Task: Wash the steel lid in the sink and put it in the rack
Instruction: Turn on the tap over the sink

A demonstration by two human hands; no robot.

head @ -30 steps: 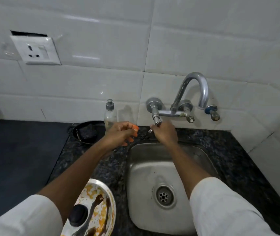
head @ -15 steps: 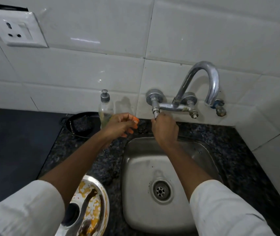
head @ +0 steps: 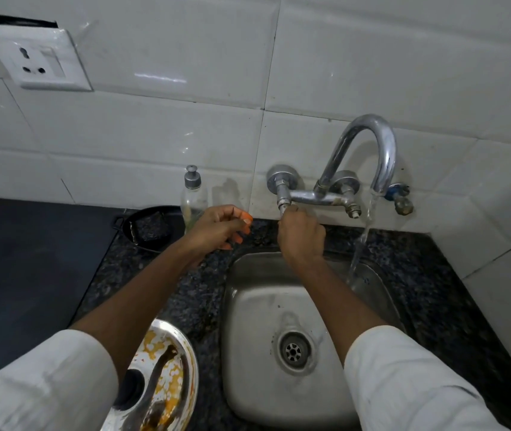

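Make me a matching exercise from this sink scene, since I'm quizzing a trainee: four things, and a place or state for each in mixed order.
Things:
1. steel lid
2. right hand
3. soap bottle
4. tap spout

States:
A. pouring water into the sink
B. standing upright by the tiled wall
C. on the valve handle under the tap
D. lying food-stained on the counter, left of the sink

Pairs: 1-D, 2-C, 3-B, 4-A

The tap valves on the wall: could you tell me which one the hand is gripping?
The right hand grips the leftmost valve, below the round wall flange; the other two stand untouched, right of it.
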